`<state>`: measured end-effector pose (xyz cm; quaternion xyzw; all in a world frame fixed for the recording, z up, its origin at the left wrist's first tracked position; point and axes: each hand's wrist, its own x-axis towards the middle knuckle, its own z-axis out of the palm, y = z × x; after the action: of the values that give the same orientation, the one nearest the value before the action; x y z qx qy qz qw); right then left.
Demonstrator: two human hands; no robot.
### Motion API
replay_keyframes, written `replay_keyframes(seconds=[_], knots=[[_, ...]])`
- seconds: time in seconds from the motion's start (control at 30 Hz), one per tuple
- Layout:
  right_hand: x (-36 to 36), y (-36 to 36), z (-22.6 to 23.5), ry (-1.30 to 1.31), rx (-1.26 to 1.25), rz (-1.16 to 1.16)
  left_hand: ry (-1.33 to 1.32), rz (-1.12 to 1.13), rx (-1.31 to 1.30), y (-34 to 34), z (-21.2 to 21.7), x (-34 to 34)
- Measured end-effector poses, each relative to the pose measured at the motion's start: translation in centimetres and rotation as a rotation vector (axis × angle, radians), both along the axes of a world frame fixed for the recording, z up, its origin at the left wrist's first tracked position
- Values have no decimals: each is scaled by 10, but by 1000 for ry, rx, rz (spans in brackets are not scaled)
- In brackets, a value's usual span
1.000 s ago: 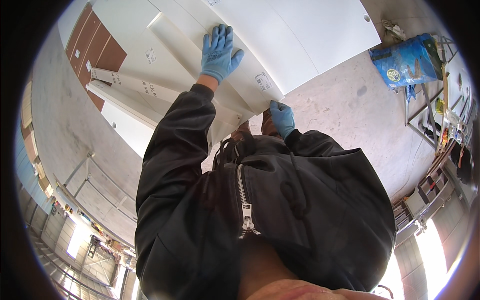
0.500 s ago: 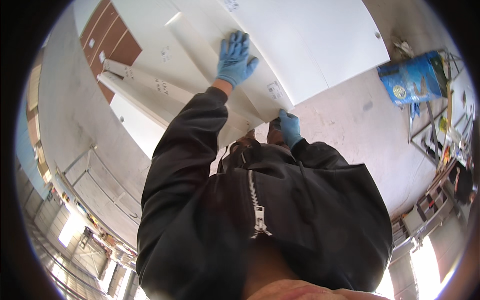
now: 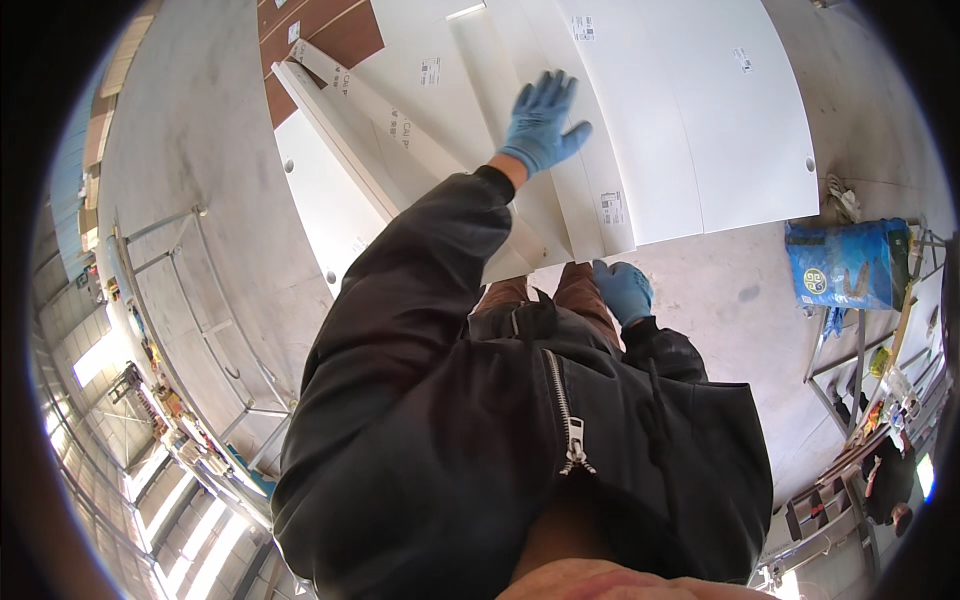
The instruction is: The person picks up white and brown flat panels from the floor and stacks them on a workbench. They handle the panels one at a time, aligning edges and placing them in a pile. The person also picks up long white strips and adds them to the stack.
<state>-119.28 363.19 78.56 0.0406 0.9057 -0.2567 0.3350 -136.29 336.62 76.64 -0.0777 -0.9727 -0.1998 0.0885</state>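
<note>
A narrow white panel (image 3: pixel 540 150) lies on top of a stack of flat white boards on the concrete floor (image 3: pixel 740 300), running away from the person lengthwise. The left hand (image 3: pixel 540 125), in a blue glove, rests flat on this panel with fingers spread and nothing clasped. The right hand (image 3: pixel 622 290), also gloved in blue, sits at the panel's near end, fingers curled toward its edge; whether they actually grip it cannot be told from here. The two hands are well apart, one at the far part of the panel and one at the near corner. Just right of the left hand lies a wide white board (image 3: pixel 720 120). Left of that hand, further white panels (image 3: pixel 350 130) lie slanted, and beyond them a brown board (image 3: pixel 320 30). Well right of the right hand a blue bag (image 3: pixel 845 265) stands on the floor beside a metal frame (image 3: pixel 850 360). Far left of both hands a metal rail frame (image 3: pixel 200 320) rests on the concrete.
</note>
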Motion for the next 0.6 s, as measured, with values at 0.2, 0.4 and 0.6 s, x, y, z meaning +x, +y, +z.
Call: replay_keyframes(seconds=[0.2, 0.4, 0.6], knots=[[1, -89, 53, 547, -349, 494, 349, 581, -24, -111, 43, 59], [41, -193, 44, 458, -456, 677, -232, 1318, 293, -206, 37, 170], [56, -238, 35, 293, -242, 726, -246, 1062, 838, -249, 3, 207]])
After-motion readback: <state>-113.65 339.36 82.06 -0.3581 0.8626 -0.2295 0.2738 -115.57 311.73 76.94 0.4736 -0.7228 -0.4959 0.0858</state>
